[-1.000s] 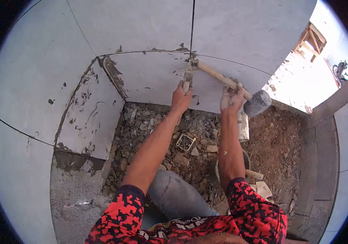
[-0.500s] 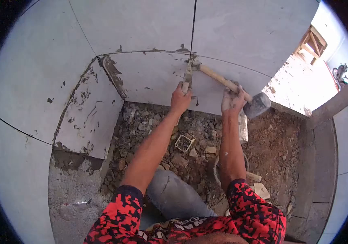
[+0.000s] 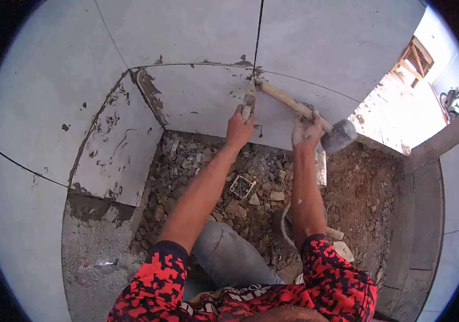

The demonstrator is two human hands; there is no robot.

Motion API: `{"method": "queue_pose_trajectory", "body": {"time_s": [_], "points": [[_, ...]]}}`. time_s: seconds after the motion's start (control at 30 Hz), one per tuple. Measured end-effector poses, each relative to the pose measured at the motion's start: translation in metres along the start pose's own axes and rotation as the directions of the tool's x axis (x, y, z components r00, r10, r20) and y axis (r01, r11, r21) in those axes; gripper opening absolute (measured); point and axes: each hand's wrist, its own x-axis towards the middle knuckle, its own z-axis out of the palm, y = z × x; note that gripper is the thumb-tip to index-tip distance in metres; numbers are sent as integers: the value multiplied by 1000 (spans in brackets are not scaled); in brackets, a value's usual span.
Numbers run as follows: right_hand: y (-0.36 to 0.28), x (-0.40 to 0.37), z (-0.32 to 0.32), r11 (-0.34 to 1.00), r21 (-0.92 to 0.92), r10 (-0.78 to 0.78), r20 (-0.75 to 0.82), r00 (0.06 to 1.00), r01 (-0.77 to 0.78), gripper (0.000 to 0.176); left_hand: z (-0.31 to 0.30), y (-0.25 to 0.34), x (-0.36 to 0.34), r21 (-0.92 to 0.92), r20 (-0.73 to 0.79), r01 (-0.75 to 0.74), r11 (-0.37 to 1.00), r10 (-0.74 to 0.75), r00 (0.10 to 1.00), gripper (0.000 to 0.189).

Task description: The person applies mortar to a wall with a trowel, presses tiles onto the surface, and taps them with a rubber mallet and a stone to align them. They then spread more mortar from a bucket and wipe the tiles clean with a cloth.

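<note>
My left hand [image 3: 239,129] is closed around the light handle of a narrow, mortar-smeared scraper [image 3: 249,98]. Its tip reaches up to the point where the vertical and horizontal joints of the wall tiles meet. To the right, my right hand [image 3: 307,130] grips a rubber mallet [image 3: 284,100] by its wooden handle, close to the black head [image 3: 339,136]. The free end of that handle points up and left, right beside the scraper's blade. Behind both tools stands a pale lower wall tile [image 3: 202,102] with mortar smears along its top edge.
Rubble and soil [image 3: 229,206] cover the ground below. A small square plastic frame [image 3: 242,186] lies among the stones, and a bucket [image 3: 283,228] is partly hidden by my right forearm. Mortar-spotted tile [image 3: 111,145] lines the left corner. A bright opening [image 3: 396,115] is at right.
The view has shifted slightly. Both hands keep their grips in nearly the same places, with the mallet handle's end still beside the scraper.
</note>
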Motion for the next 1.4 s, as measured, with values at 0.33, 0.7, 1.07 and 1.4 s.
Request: {"method": "queue_pose_trajectory", "body": {"time_s": [0.33,0.7,1.07,1.4], "points": [[1,6,13,1000,16,17,90,996,-19,17,0,4,1,22,-110,-83,996,84,990,37],[18,7,16,997,65,32,46,998,-34,21,7,-3,-2,12,-109,-61,998,62,992,43],[12,9,3,998,13,55,-1,999,-55,20,-3,5,-2,32,-38,-63,998,64,997,42],[-38,-29,-42,989,-149,-29,-60,998,20,20,18,-69,-48,89,42,12,996,-16,999,55]]}}
